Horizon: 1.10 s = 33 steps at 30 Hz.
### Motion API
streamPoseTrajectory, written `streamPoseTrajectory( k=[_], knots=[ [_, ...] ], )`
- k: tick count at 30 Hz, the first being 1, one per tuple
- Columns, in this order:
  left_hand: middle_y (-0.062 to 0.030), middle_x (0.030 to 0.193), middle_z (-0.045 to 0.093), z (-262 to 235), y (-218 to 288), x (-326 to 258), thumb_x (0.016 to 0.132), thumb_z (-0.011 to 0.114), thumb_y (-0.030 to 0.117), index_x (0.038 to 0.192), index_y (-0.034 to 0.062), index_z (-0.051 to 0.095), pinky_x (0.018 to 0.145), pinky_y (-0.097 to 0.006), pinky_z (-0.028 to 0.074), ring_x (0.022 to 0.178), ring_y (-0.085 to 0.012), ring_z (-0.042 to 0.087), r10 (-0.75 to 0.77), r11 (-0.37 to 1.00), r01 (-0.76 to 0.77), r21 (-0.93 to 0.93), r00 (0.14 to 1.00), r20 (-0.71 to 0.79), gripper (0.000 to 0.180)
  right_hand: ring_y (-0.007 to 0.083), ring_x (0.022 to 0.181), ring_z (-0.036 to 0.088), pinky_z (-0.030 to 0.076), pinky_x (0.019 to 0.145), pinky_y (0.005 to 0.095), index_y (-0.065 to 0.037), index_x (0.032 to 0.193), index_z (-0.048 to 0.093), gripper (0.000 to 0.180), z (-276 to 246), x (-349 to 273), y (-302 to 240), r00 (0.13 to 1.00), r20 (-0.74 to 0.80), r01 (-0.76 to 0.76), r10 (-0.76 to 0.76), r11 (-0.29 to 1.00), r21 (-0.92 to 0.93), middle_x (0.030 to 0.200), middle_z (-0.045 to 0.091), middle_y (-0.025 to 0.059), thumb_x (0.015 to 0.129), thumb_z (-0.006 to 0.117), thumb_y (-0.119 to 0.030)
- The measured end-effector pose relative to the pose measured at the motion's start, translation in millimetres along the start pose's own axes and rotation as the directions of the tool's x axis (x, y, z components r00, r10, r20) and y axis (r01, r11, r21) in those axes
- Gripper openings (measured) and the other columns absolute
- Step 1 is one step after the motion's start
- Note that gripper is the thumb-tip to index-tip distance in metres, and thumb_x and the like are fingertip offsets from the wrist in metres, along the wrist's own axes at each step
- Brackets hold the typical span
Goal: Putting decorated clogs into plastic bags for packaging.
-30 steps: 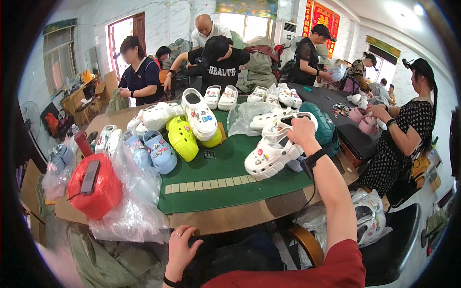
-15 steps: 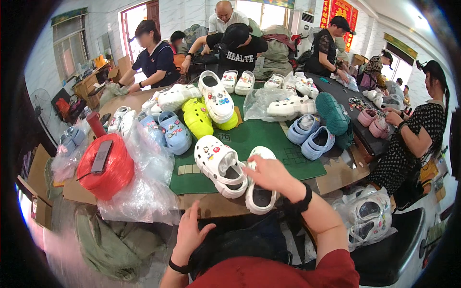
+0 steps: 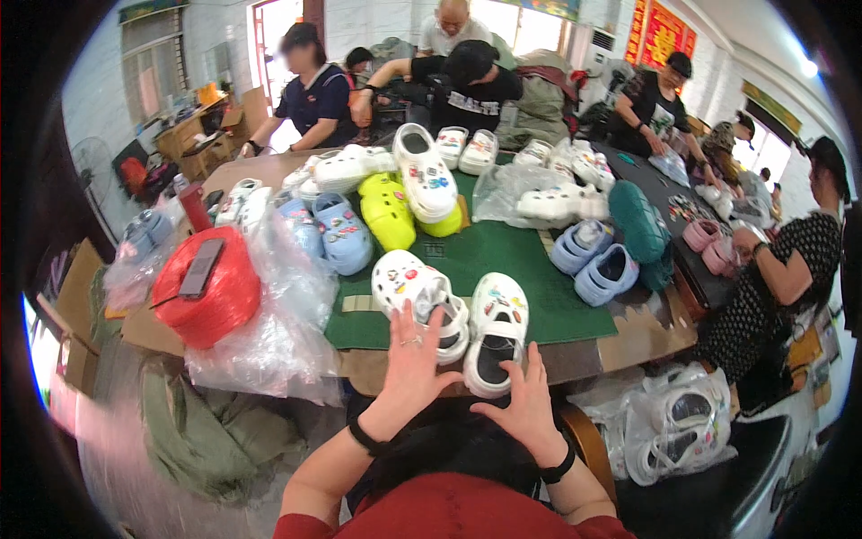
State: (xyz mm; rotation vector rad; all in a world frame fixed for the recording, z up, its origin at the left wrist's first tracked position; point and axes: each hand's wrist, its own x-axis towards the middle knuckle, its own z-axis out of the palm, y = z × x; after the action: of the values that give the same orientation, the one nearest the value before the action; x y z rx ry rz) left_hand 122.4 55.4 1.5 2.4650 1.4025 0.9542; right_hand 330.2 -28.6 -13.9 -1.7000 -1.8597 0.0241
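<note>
A pair of white clogs decorated with colourful charms lies at the near edge of the table, toes pointing away from me. The left white clog [image 3: 401, 274] has crumpled stuffing inside, and the right white clog [image 3: 499, 301] shows a dark insole. My left hand [image 3: 413, 366] is open, fingers spread over the left clog's heel side; whether it touches cannot be made out. Beside the right clog's heel, my right hand [image 3: 525, 402] is open with thumb and fingers apart, holding nothing. Both wrists wear black bands.
Blue clogs [image 3: 344, 235], lime-green clogs [image 3: 386, 211] and another white clog [image 3: 426, 184] crowd beyond the green mat [image 3: 503, 247]. Red twine [image 3: 205, 301] carrying a phone [image 3: 201, 268] stands left. Bagged clogs [image 3: 687, 422] lie right, near a co-worker [image 3: 790, 260]. Other people work behind.
My right hand has left the right clog's upper and drawn back to its heel. My left hand has reached forward to the left clog. The right clog has turned slightly.
</note>
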Motion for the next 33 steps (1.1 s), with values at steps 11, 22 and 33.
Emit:
streamPoseTrajectory(
  k=[11,22,33],
  knots=[
    [-0.0324,0.161,0.008,-9.4,-48.1,-12.1,0.072,0.083,0.007,0.106,0.0045,0.051,0.118,-0.046,0.031,0.147,-0.05,0.023,0.302,0.873,-0.204,-0.444,0.94,0.161,0.046,0.0453,0.133,0.047,0.044,0.106,0.0467,-0.005,0.114,0.062,0.053,6.2,28.4,28.6,0.989,-0.141,0.009,0.035,0.954,0.3,0.148,0.041,0.0276,0.066,0.085,-0.009],
    [-0.036,0.158,0.013,6.5,-31.6,-31.8,0.073,0.079,0.003,0.143,0.0111,0.045,0.119,-0.048,0.03,0.147,-0.0499,0.021,0.198,0.939,-0.167,-0.3,0.977,0.078,0.078,0.0473,0.137,0.038,0.036,0.11,0.0503,-0.004,0.117,0.057,0.049,21.9,8.3,25.3,0.995,-0.096,0.03,-0.013,0.985,0.17,0.147,0.036,0.0288,0.072,0.077,-0.007],
    [-0.0243,0.151,0.042,12.4,-15.7,-50.2,0.076,0.085,0.028,0.147,0.01,0.04,0.102,-0.046,0.047,0.13,-0.0428,0.051,-0.142,0.93,0.152,-0.334,0.988,0.056,0.086,0.0314,0.092,0.063,0.051,0.079,0.0399,-0.006,0.096,0.067,0.018,-14.2,79.9,-35.1,0.944,-0.293,0.246,-0.153,0.916,0.316,0.096,0.067,0.0105,0.079,0.069,0.002]
  ],
)
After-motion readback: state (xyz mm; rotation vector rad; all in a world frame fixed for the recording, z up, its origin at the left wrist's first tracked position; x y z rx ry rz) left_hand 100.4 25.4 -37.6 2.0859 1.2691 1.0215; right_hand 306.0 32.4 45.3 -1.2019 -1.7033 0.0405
